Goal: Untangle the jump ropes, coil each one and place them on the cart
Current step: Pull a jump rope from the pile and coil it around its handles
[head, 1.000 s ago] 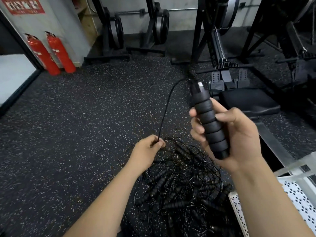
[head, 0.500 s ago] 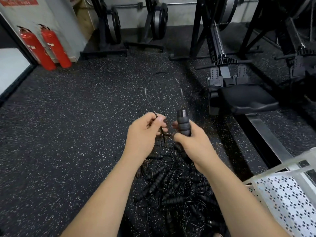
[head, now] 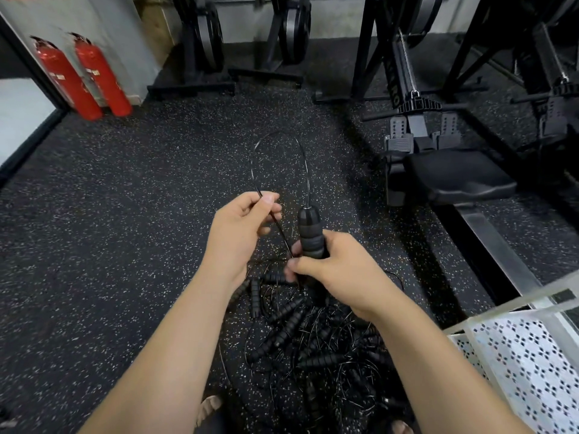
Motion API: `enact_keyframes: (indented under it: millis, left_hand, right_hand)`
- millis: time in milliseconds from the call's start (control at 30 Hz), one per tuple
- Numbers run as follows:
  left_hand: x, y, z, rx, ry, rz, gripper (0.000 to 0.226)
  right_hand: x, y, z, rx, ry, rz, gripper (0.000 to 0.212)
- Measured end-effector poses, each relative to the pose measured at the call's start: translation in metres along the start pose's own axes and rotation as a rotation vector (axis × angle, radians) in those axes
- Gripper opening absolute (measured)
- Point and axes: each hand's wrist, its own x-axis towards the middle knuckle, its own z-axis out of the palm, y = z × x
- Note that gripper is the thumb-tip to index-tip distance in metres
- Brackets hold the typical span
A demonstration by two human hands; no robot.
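1. The view looks down from head height at two bare forearms reaching out over a dark speckled gym floor (head: 125, 214).
2. The right grip (head: 338, 274) is curled round the lower half of a black ribbed handle (head: 310, 233). The handle stands nearly upright, with its smooth cap at the top.
3. A thin black cord (head: 305, 164) leaves the cap, arches up and over to the left in a tall narrow loop, and comes down into the left grip (head: 241, 227).
4. The left grip pinches the cord between thumb and forefinger, with the other fingers loosely bent. It sits just left of the handle and slightly higher than the right grip.
5. Below the pinch the cord slants down to the right thumb. The thumb seems to press it against the handle, though the contact is hard to make out.
6. Under both wrists a pile (head: 313, 339) of jump ropes lies on the floor. It is a knot of many ribbed black handles and looping wire-thin cords.
7. The corner of a white cart (head: 526, 371) with a perforated shelf shows at the lower right, near the pile.
8. Two red extinguishers (head: 84, 79) stand against the wall at the far left.
9. A black rower (head: 457, 177) lies on the right, with its seat beside the loop, and plate racks (head: 206, 42) line the back wall.
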Motion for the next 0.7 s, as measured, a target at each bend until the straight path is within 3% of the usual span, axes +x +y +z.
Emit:
enact_keyframes:
  millis: [167, 367, 467, 567, 700]
  left_hand:
    - [-0.006, -0.015, 0.012, 0.097, -0.226, -0.164, 0.050]
    - [-0.004, -0.069, 0.036, 0.402, -0.575, -0.322, 0.030]
    - [-0.018, -0.079, 0.035, 0.598, -0.670, -0.226, 0.048]
    - [-0.028, -0.091, 0.040, 0.765, -0.655, -0.137, 0.016]
    - [-0.026, -0.093, 0.043, 0.939, -0.641, -0.050, 0.027]
  right_hand:
    - [-0.012, -0.024, -0.024, 0.367, -0.063, -0.037, 0.017]
    - [-0.015, -0.033, -0.054, 0.653, 0.115, -0.044, 0.020]
    - [-0.015, -0.033, -0.062, 0.727, 0.188, -0.024, 0.020]
    - [-0.013, -0.031, -0.067, 0.784, 0.231, -0.017, 0.018]
    - [-0.008, -0.025, -0.074, 0.818, 0.308, -0.043, 0.023]
